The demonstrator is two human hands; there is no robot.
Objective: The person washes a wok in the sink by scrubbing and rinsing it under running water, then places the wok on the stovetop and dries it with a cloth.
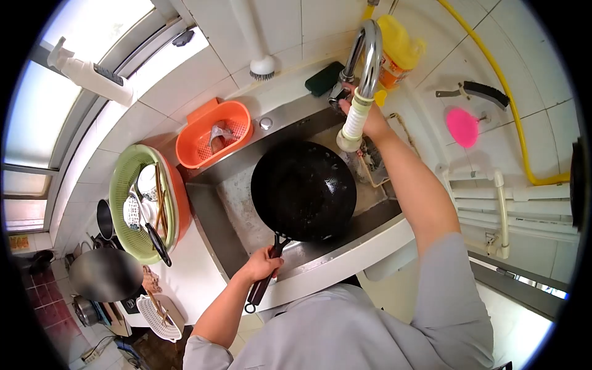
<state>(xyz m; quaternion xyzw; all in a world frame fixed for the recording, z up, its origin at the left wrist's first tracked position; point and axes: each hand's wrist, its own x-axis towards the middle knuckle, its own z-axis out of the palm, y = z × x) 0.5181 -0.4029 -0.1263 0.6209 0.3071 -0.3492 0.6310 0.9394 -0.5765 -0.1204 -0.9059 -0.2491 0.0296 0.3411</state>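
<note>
A black wok (303,191) is held over the steel sink (206,216), its inside facing up and a few wet glints on it. My left hand (261,265) is wrapped round the wok's dark handle (260,290), near the sink's front edge. My right hand (370,120) reaches to the back of the sink, its fingers closed at the faucet lever (338,94), partly hidden behind the spout. The chrome faucet (371,55) ends in a white ribbed hose (356,120) above the wok's right rim. I cannot make out running water.
An orange basket (182,148) sits on the sink's back left ledge. Left of the sink, a green colander (117,185) holds bowls, chopsticks and a black-handled utensil. Behind the faucet stand a yellow bottle (394,43) and a dark green sponge (322,78). A white basket (151,317) lies lower left.
</note>
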